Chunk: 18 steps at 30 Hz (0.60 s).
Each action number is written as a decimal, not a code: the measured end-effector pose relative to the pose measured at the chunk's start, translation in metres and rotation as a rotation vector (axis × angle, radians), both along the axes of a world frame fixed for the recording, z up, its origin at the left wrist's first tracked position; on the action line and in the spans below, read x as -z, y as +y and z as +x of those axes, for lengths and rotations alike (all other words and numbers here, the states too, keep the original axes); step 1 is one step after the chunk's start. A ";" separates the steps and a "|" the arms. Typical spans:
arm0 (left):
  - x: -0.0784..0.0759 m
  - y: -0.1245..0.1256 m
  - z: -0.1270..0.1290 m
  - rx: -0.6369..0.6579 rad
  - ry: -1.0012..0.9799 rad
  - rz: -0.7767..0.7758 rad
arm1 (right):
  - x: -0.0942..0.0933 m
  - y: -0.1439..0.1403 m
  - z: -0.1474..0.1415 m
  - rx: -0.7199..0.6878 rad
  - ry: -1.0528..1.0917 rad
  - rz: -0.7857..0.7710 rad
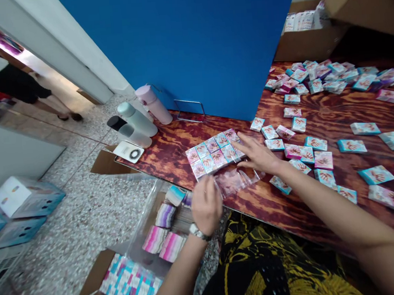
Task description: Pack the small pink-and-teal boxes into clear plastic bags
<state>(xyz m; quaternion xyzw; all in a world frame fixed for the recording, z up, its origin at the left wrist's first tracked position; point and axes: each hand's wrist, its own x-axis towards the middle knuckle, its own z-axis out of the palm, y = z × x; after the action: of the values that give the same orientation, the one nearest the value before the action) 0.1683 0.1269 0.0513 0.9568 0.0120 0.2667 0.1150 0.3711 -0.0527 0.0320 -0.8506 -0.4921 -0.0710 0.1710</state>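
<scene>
Fingers (242, 145) of the right hand (259, 156) lie flat and spread, touching a block of ten small boxes (214, 154) in two rows of five on the table (170, 154). Left hand (206, 206) pinches a clear bag (235, 181) just below. Three bottles (140, 118) lie at the table's end.

Head camera, tilted view down over near table (189, 134) edge, hands close below

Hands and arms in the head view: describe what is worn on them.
Both forearms are bare, with no sleeves in view. The left hand has a silver-coloured metal wristwatch at the wrist. The right hand shows no watch, ring, or glove.
</scene>
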 end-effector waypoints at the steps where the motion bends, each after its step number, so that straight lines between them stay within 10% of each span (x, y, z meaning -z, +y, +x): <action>1: 0.002 -0.015 0.005 0.142 0.057 0.001 | -0.002 -0.004 0.006 -0.017 0.020 -0.009; 7: 0.034 -0.079 0.047 0.333 0.439 0.031 | -0.001 0.005 0.012 0.042 0.111 -0.191; 18: 0.035 -0.071 0.033 0.420 0.500 0.015 | -0.007 0.014 -0.013 0.195 -0.012 -0.277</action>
<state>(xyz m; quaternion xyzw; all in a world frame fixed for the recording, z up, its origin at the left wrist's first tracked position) 0.2012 0.0560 0.0161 0.9751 -0.1597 -0.0063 0.1539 0.3582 -0.0391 0.0395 -0.9094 -0.4131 -0.0239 0.0416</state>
